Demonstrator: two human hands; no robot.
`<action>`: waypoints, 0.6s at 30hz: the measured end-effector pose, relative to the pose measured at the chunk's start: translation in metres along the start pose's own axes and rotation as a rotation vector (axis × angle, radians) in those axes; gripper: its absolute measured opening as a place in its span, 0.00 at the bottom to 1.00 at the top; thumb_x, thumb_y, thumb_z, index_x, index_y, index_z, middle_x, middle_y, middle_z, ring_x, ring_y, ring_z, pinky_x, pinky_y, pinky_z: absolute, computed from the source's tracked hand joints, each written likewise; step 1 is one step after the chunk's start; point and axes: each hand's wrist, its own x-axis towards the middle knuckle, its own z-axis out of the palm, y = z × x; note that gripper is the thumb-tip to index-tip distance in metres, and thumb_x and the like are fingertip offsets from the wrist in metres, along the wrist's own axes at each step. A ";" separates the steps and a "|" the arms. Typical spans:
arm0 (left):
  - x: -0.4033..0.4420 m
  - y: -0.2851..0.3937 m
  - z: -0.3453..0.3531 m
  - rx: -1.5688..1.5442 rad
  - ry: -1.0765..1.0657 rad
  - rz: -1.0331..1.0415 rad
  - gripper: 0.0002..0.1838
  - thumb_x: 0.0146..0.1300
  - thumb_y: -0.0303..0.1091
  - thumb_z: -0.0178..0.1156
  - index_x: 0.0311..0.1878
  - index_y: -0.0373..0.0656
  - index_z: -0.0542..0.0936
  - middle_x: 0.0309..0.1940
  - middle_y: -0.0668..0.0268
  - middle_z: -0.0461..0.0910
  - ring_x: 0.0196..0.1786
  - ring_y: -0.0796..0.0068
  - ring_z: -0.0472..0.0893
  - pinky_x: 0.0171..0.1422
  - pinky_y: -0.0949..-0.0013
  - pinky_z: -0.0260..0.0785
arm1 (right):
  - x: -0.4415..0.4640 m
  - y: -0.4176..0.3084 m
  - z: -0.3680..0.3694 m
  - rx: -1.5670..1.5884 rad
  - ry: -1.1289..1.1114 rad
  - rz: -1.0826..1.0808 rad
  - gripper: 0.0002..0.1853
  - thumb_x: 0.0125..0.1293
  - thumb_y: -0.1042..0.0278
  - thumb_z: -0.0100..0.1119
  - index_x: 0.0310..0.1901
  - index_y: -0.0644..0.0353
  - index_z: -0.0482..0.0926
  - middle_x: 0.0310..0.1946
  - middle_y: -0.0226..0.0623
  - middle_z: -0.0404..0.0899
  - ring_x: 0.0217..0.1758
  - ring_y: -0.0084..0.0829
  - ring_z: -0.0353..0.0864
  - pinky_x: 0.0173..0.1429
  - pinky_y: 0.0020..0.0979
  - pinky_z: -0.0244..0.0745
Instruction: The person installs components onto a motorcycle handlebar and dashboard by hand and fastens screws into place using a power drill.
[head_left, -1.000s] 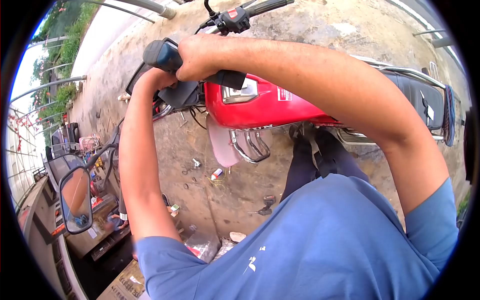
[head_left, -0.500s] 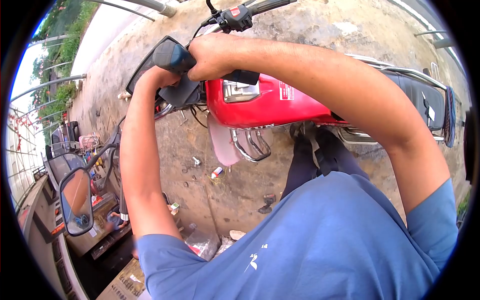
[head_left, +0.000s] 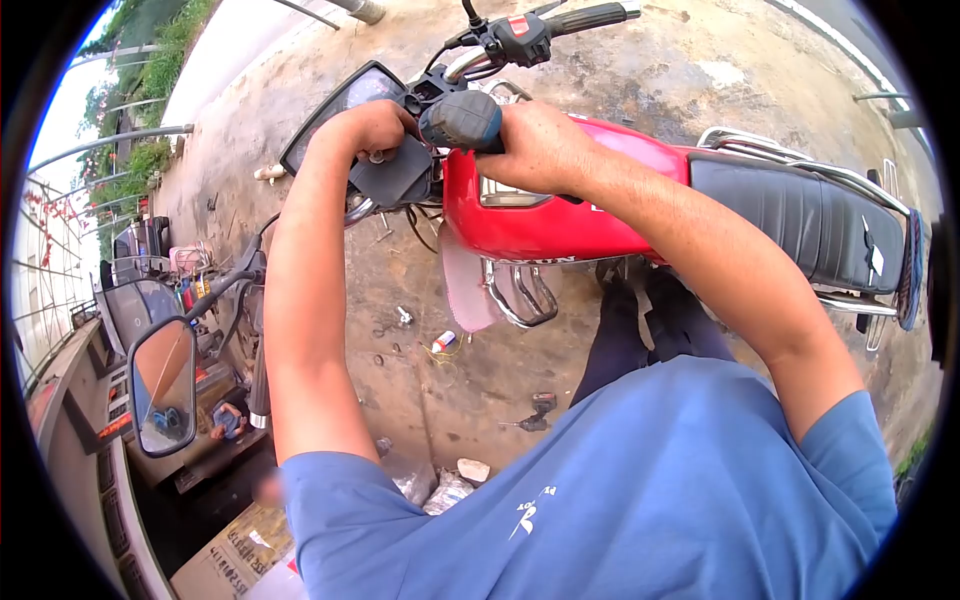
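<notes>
My right hand [head_left: 540,150] is closed around a grey and dark-blue cordless driver [head_left: 460,120], which is over the front of the red fuel tank [head_left: 570,225] of a motorcycle. Beside the driver's nose, my left hand [head_left: 372,130] has its fingers curled in at the handlebar's centre, by the instrument panel [head_left: 345,100]. Its fingertips are partly hidden, and I cannot make out what they hold. Just below that hand sits a flat dark cover [head_left: 392,178].
The motorcycle's black seat [head_left: 800,200] extends right. On the ground lie another cordless drill [head_left: 542,408] and a small white-and-red bottle [head_left: 443,342]. A mirror [head_left: 163,385] stands at left, with a person [head_left: 230,418] beyond it. A cardboard box [head_left: 235,550] is at lower left.
My right hand has drawn the driver rightward, away from my left hand, uncovering more of the handlebar's centre. My left hand remains near the instrument panel. The view has shifted slightly.
</notes>
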 end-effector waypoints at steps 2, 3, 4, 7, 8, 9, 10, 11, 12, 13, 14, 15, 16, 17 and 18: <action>0.014 -0.010 0.005 -0.012 0.002 -0.022 0.32 0.46 0.18 0.57 0.57 0.52 0.87 0.30 0.59 0.85 0.28 0.65 0.82 0.30 0.60 0.75 | 0.003 -0.015 -0.006 -0.018 -0.036 0.048 0.18 0.54 0.56 0.67 0.42 0.60 0.87 0.38 0.53 0.87 0.46 0.52 0.87 0.53 0.49 0.82; 0.014 -0.009 0.004 -0.025 0.011 -0.035 0.28 0.48 0.18 0.57 0.54 0.48 0.87 0.29 0.60 0.85 0.26 0.65 0.81 0.30 0.60 0.75 | 0.005 -0.019 -0.007 -0.050 -0.030 0.012 0.18 0.55 0.56 0.67 0.41 0.60 0.87 0.38 0.53 0.87 0.46 0.52 0.87 0.53 0.49 0.82; 0.011 -0.010 0.004 -0.049 0.023 -0.007 0.22 0.50 0.19 0.57 0.50 0.43 0.86 0.27 0.61 0.85 0.25 0.65 0.81 0.29 0.61 0.74 | 0.007 -0.022 -0.009 -0.082 -0.023 -0.025 0.18 0.55 0.56 0.67 0.40 0.61 0.87 0.38 0.53 0.87 0.46 0.52 0.88 0.52 0.49 0.82; 0.004 -0.010 0.010 -0.059 0.047 0.050 0.23 0.52 0.18 0.56 0.51 0.43 0.86 0.27 0.60 0.85 0.26 0.65 0.82 0.29 0.61 0.75 | 0.010 -0.023 -0.003 -0.105 -0.013 -0.025 0.18 0.55 0.56 0.67 0.39 0.61 0.87 0.38 0.53 0.87 0.46 0.52 0.88 0.52 0.49 0.82; 0.002 -0.012 0.011 -0.121 0.026 0.040 0.26 0.53 0.19 0.56 0.57 0.44 0.85 0.27 0.59 0.85 0.26 0.64 0.82 0.30 0.60 0.75 | 0.009 -0.022 -0.004 -0.097 -0.017 -0.026 0.17 0.55 0.55 0.67 0.38 0.62 0.87 0.37 0.54 0.87 0.46 0.52 0.88 0.52 0.49 0.82; 0.000 -0.014 0.012 -0.125 0.033 0.034 0.26 0.53 0.19 0.56 0.57 0.44 0.85 0.27 0.59 0.85 0.26 0.64 0.82 0.30 0.60 0.75 | 0.010 -0.021 -0.002 -0.099 -0.018 -0.035 0.17 0.55 0.55 0.67 0.38 0.62 0.87 0.37 0.54 0.87 0.46 0.52 0.88 0.52 0.49 0.82; -0.003 -0.017 0.015 -0.140 0.038 0.047 0.30 0.53 0.20 0.56 0.61 0.46 0.82 0.28 0.57 0.85 0.28 0.62 0.84 0.32 0.60 0.76 | 0.012 -0.019 0.000 -0.094 -0.025 -0.016 0.17 0.55 0.55 0.67 0.38 0.62 0.87 0.37 0.54 0.87 0.45 0.52 0.88 0.52 0.49 0.82; -0.005 -0.019 0.017 -0.153 0.045 0.061 0.33 0.53 0.20 0.56 0.66 0.47 0.80 0.29 0.56 0.86 0.29 0.61 0.85 0.33 0.59 0.76 | 0.014 -0.018 0.002 -0.090 -0.032 0.002 0.17 0.55 0.55 0.67 0.37 0.62 0.87 0.37 0.54 0.87 0.45 0.53 0.88 0.52 0.49 0.82; -0.008 -0.021 0.023 -0.149 0.100 0.073 0.38 0.53 0.20 0.56 0.72 0.50 0.75 0.33 0.52 0.87 0.34 0.58 0.87 0.37 0.58 0.77 | 0.013 -0.020 0.000 -0.084 -0.029 -0.007 0.17 0.54 0.56 0.67 0.36 0.63 0.87 0.37 0.55 0.87 0.45 0.53 0.88 0.52 0.49 0.82; -0.005 -0.030 0.030 -0.154 0.131 0.114 0.39 0.54 0.21 0.57 0.74 0.49 0.73 0.36 0.49 0.88 0.39 0.58 0.88 0.41 0.58 0.78 | 0.015 -0.022 0.000 -0.088 -0.029 -0.024 0.17 0.54 0.56 0.67 0.36 0.63 0.87 0.37 0.55 0.87 0.45 0.53 0.88 0.52 0.49 0.82; -0.003 -0.039 0.038 -0.220 0.176 0.142 0.39 0.55 0.21 0.57 0.75 0.49 0.72 0.37 0.49 0.88 0.39 0.57 0.88 0.43 0.58 0.79 | 0.017 -0.023 0.004 -0.126 -0.026 -0.037 0.17 0.54 0.56 0.67 0.36 0.63 0.87 0.37 0.54 0.87 0.45 0.52 0.88 0.52 0.49 0.82; -0.007 -0.043 0.043 -0.285 0.221 0.173 0.40 0.56 0.22 0.57 0.76 0.49 0.71 0.38 0.48 0.88 0.40 0.57 0.89 0.44 0.58 0.79 | 0.018 -0.026 0.008 -0.164 -0.024 -0.049 0.17 0.54 0.56 0.67 0.36 0.63 0.87 0.37 0.54 0.87 0.45 0.52 0.88 0.51 0.49 0.82; -0.010 -0.046 0.048 -0.291 0.230 0.167 0.40 0.56 0.22 0.57 0.76 0.49 0.71 0.38 0.48 0.88 0.40 0.57 0.89 0.44 0.58 0.79 | 0.020 -0.028 0.011 -0.160 -0.031 -0.062 0.18 0.54 0.55 0.67 0.35 0.64 0.87 0.37 0.53 0.87 0.45 0.52 0.88 0.51 0.49 0.82; -0.014 -0.050 0.057 -0.430 0.290 0.183 0.39 0.57 0.22 0.57 0.77 0.48 0.70 0.39 0.47 0.88 0.43 0.56 0.88 0.48 0.58 0.79 | 0.024 -0.029 0.013 -0.164 -0.034 -0.071 0.18 0.54 0.55 0.67 0.35 0.64 0.87 0.37 0.53 0.87 0.45 0.52 0.88 0.51 0.49 0.82; -0.020 -0.052 0.067 -0.570 0.349 0.199 0.39 0.58 0.23 0.56 0.77 0.47 0.68 0.41 0.46 0.87 0.45 0.54 0.88 0.52 0.58 0.79 | 0.027 -0.030 0.016 -0.183 -0.041 -0.061 0.18 0.53 0.55 0.67 0.35 0.64 0.87 0.37 0.53 0.87 0.45 0.52 0.88 0.52 0.49 0.82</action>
